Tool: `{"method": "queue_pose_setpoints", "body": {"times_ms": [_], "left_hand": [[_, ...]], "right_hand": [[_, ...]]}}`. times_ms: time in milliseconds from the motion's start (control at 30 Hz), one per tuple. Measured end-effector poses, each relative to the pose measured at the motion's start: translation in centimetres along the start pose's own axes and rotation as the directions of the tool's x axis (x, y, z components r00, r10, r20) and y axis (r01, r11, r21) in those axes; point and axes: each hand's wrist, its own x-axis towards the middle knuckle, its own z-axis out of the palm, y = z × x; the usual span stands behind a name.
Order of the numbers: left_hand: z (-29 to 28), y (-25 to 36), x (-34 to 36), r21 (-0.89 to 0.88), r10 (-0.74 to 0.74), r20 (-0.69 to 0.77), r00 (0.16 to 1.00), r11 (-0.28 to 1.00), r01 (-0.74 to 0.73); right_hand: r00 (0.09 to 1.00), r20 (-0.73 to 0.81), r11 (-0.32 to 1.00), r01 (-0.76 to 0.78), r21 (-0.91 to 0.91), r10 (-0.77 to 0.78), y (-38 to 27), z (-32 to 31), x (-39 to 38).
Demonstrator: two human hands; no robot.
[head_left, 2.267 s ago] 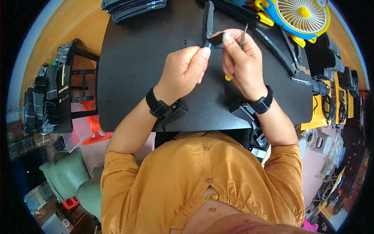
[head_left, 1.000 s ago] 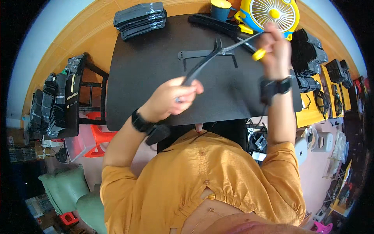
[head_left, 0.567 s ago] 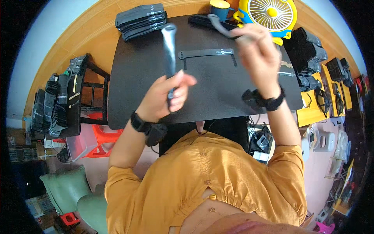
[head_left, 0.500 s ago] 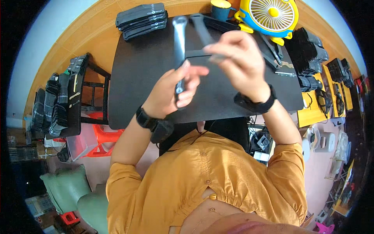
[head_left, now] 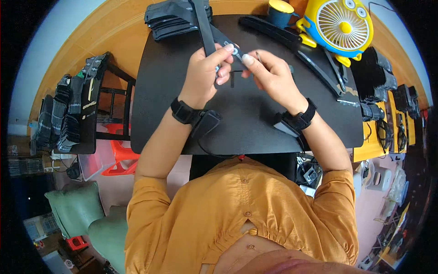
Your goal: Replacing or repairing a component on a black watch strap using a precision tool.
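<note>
Near the far side of the black table, my left hand (head_left: 205, 73) is closed around a long dark grey flat bar (head_left: 203, 27) that points up and away. Its thumb presses on a second flat bar (head_left: 222, 40), which slants down to the right and has a round pale mark near its end. My right hand (head_left: 273, 75) pinches that lower end between thumb and fingers. A thin black L-shaped piece (head_left: 233, 78) shows below the fingertips; I cannot tell what holds it. Both wrists wear black straps with small boxes.
On the black table (head_left: 182, 132) lie more long black bars (head_left: 319, 73). A stack of black pieces (head_left: 171, 20) is at the far left. A yellow and blue fan (head_left: 340, 27) and a blue cup (head_left: 279, 17) stand at the far right. Black stacks (head_left: 376, 75) line the right edge.
Both hands have moved farther from my body. My left hand's bar now leans to the left, and my right hand has come down and closer, meeting the second bar by the left thumb.
</note>
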Motion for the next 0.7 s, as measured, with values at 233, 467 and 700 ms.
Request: {"method": "queue_pose_setpoints", "body": {"times_ms": [233, 467, 700], "left_hand": [[-1.4, -1.0, -0.4, 0.059, -0.098, 0.221, 0.970, 0.994, 0.087], [-1.6, -0.5, -0.3, 0.014, 0.012, 0.128, 0.992, 1.000, -0.014], [-2.2, 3.5, -0.4, 0.740, 0.044, 0.280, 0.959, 0.627, -0.245]], "right_hand": [[0.928, 0.264, 0.709, -0.371, 0.599, 0.263, 1.4, 0.9, -0.4], [0.940, 0.183, 0.725, -0.338, 0.600, 0.287, 1.7, 0.8, -0.8], [0.936, -0.073, 0.808, 0.257, -0.530, -0.346, 1.7, -4.0, 0.5]]}}
